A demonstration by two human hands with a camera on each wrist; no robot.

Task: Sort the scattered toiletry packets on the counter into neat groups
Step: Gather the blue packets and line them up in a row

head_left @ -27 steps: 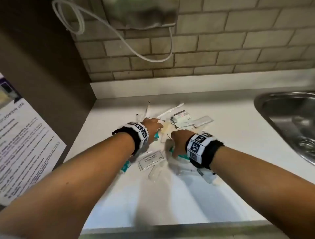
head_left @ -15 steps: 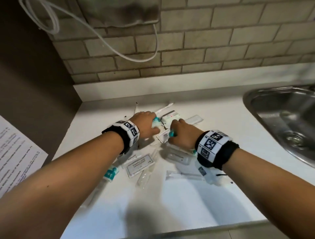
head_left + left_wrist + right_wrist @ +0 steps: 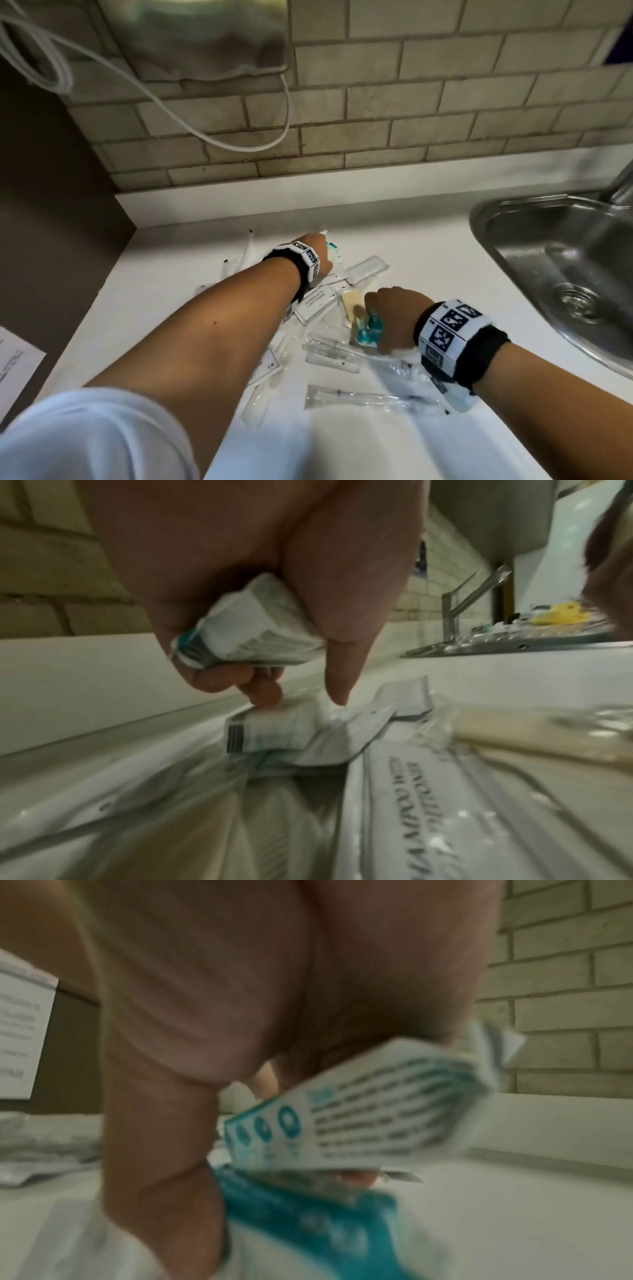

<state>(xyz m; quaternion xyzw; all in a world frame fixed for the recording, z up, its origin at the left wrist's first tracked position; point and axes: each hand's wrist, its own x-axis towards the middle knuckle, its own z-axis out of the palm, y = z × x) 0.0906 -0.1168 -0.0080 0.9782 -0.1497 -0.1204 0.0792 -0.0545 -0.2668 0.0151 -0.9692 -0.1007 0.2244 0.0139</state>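
Observation:
Toiletry packets lie scattered on the white counter (image 3: 428, 260). My left hand (image 3: 317, 248) reaches to the far side of the pile and grips a small white and teal toothpaste box (image 3: 246, 631), while its fingertips (image 3: 337, 693) touch a second such box (image 3: 270, 734) lying below. My right hand (image 3: 394, 315) holds a teal and white toothpaste box (image 3: 368, 330) (image 3: 359, 1123) just above the pile's right side. A white shampoo sachet (image 3: 317, 301) and a yellowish packet (image 3: 352, 303) lie between the hands. Clear wrapped items (image 3: 356, 397) lie nearer me.
A steel sink (image 3: 565, 270) is set into the counter on the right, with its tap (image 3: 459, 607) behind. A tiled wall (image 3: 411, 102) runs along the back, and a white cable (image 3: 205, 120) hangs from a cloth pouch. A dark panel (image 3: 51, 222) bounds the left side.
My left hand has moved farther back with its teal box. My right hand has drawn back toward me and to the right, holding its teal box. The head view has shifted left.

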